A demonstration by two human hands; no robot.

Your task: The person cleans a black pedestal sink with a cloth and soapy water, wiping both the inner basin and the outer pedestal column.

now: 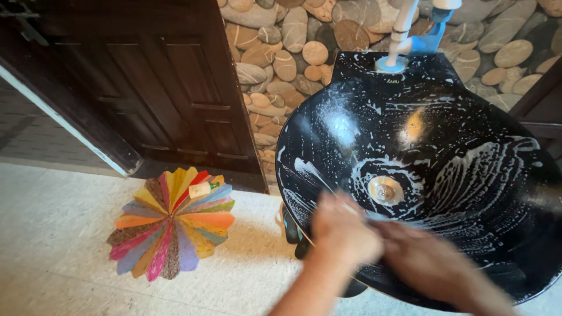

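Far left of the basin, on the pale floor (52, 234), lies a round mat (171, 225) of coloured fabric wedges; a small cream bottle (201, 189) lies on its side on the mat's upper part, contents not readable, and it looks light and easy to take round the body. Behind the mat stands a dark wooden door (152, 82), then a wall of printed pebbles (287, 58). The black basin (468, 134) is wall-hung, broad and glossy, streaked inside with white suds around the metal drain (384, 190); no standing water shows, only foam film. Judged by that film, the surface is slick and hard, and the basin itself heavy and fixed, not a thing to lift. A white and blue tap (410, 35) rises at the basin's back edge. At the basin's near rim the left hand (342, 231) and right hand (424, 257) press together, both motion-blurred. A thin pale strip shows beside the left hand; I cannot tell what it is, nor whether the fingers grip anything or how wide they stand.
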